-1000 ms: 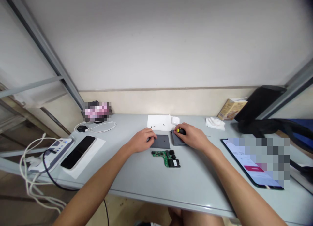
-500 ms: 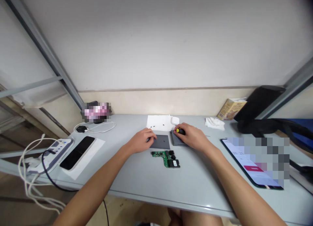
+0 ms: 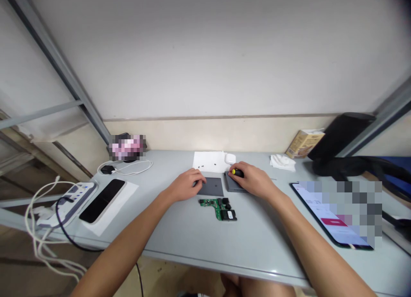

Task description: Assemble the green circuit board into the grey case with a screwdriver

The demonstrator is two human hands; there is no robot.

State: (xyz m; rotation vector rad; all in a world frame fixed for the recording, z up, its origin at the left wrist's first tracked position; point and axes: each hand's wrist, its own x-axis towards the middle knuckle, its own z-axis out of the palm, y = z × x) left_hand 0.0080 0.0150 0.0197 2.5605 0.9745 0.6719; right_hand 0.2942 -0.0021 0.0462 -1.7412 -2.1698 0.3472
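My left hand rests with curled fingers on the left edge of a flat dark grey cover plate on the table. My right hand is closed around a small screwdriver with a yellow and black handle, held over a grey device housing. In front of both lies a green circuit board with black ports. Behind them a white sheet of paper carries a few small dark screws.
A tablet with a lit screen lies at right, beside a black bag. At left are a dark phone on white paper, a power strip with white cables, and a charger. A crumpled tissue and a cardboard box sit near the back wall.
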